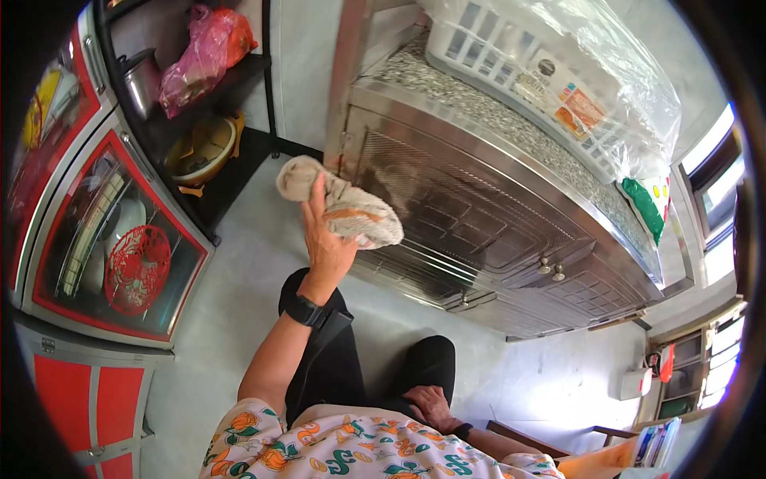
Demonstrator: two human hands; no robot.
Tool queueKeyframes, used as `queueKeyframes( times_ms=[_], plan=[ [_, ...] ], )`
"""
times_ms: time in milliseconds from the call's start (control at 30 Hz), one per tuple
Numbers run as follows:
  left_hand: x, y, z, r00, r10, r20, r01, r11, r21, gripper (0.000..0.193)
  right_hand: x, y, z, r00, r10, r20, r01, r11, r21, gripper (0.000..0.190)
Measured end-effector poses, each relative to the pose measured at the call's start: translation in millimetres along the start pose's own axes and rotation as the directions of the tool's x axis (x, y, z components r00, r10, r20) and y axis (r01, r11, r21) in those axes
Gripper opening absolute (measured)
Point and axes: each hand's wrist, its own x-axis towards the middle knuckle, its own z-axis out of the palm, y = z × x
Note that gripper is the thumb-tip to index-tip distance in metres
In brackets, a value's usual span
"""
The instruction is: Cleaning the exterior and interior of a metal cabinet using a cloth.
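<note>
My left hand [329,239] is raised in front of me and grips a bunched beige cloth [359,209] with an orange stripe. The cloth is beside the left end of a metal cabinet [467,197] with embossed doors; whether it touches the metal I cannot tell. A black watch is on that wrist. My right hand [432,406] rests near my right thigh and holds nothing that I can see. Its wrist bears a dark band.
On the cabinet's speckled top [479,108] stands a white plastic basket [514,78] under clear plastic. At the left are a red-framed glass cabinet [119,239] and a black shelf [209,78] holding a pink bag [194,72], a metal pot [142,84] and a basin [206,152].
</note>
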Motion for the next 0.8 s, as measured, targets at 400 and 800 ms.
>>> queueKeyframes(
  times_ms=[400, 800],
  plan=[
    [-6.2, -11.5, 25.3, 0.994, -0.106, 0.028, 0.109, 0.978, -0.176, 0.093, 27.3, 28.3, 13.3, 0.99, -0.14, -0.003, 0.139, 0.987, -0.08, 0.043],
    [15.6, 5.2, -15.2, 0.913, -0.286, 0.29, 0.129, 0.878, 0.461, 0.028, 39.2, 45.3, 8.8, 0.942, -0.182, 0.284, 0.154, 0.981, 0.118, 0.04]
  ],
)
